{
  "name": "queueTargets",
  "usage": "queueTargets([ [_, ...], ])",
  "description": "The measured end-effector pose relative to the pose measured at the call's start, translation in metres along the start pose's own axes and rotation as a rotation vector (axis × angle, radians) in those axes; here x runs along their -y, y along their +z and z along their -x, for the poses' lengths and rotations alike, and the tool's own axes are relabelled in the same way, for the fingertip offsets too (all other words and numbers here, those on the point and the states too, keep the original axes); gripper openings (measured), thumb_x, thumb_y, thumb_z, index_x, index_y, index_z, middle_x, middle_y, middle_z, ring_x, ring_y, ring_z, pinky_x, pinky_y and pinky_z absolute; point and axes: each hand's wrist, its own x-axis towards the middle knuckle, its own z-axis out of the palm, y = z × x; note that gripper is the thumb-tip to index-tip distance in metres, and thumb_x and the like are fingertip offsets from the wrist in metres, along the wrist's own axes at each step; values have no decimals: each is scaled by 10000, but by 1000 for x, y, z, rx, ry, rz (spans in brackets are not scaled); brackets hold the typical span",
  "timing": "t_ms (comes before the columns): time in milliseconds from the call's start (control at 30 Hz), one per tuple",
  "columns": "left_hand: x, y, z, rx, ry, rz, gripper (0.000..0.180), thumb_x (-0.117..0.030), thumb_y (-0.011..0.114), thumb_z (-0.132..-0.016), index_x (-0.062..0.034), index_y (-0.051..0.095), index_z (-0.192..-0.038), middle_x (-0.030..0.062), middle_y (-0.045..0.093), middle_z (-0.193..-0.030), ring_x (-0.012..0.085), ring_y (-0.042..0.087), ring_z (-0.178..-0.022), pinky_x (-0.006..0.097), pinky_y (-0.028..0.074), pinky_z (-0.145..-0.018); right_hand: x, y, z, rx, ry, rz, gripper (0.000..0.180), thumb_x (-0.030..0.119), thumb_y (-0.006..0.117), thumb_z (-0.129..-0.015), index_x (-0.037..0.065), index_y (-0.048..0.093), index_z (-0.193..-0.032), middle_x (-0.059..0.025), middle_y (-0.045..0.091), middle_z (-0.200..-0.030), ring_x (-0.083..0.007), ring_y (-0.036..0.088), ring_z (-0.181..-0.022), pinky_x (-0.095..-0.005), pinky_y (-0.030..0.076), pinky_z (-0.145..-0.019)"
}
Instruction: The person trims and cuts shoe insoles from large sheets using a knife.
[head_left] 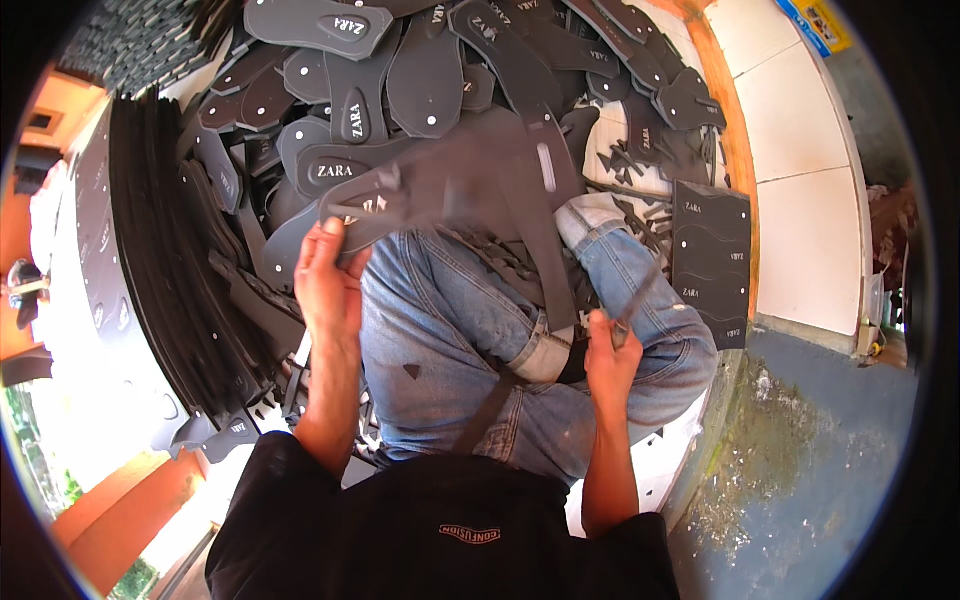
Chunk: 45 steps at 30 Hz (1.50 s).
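Note:
My left hand [330, 275] is closed, thumb on top, around the edge of a dark foam shoe sole [352, 206] with pale printing. Blurred by motion, a dark sheet-like shape [470, 175] stretches from there above my knees; I cannot tell whether it is one piece with the sole. Over my right shin, my right hand [612, 362] is closed on a thin tool with a narrow blade-like end [642, 292], smeared and probably a knife. Beside that hand, a long dark foam strip [545, 255] hangs down between my legs.
Cut foam soles [425, 80] lie heaped in front of me. A tall stack of dark foam sheets [165, 250] stands at the left. On the right are a printed foam sheet [711, 265], small offcuts [630, 160] and an orange wooden edge [738, 150].

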Motion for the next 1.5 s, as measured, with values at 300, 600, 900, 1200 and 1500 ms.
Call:
queueTargets([
  [300,104,50,94,262,-643,28,150,-143,659,-828,-92,616,-963,4,630,-876,123,590,-759,251,470,-616,37,22,32,125,-38,-358,236,212,598,-893,34,526,-755,38,452,-538,-35,402,-469,-206,289,-415],
  [600,115,63,107,304,-630,122,226,-158,644,-851,-64,582,-1047,32,633,-988,130,617,-872,265,516,-692,41,4,26,61,-199,-62,316,241,641,-863,3,537,-683,-31,481,-506,-101,437,-457,-293,360,-429],
  [900,121,69,115,268,-675,146,204,-123,630,-851,-78,572,-1042,34,641,-989,145,644,-848,289,557,-638,-10,-36,53,-126,-278,602,377,280,656,-836,34,471,-617,-136,479,-481,-316,496,-424,-389,375,-427],
  [1200,136,18,125,354,-629,-22,280,-78,636,-829,-37,562,-1096,56,640,-1019,161,627,-919,305,507,-827,-7,-25,35,58,-409,839,275,217,606,-851,14,535,-679,-150,529,-530,-332,542,-491,-406,412,-503],
  [1500,105,-17,117,513,-687,-350,327,-154,686,-812,-13,596,-1093,49,639,-1027,149,585,-961,296,447,-882,10,3,36,515,31,-31,206,186,680,-831,-11,624,-847,41,524,-655,-44,453,-611,-214,373,-542],
])
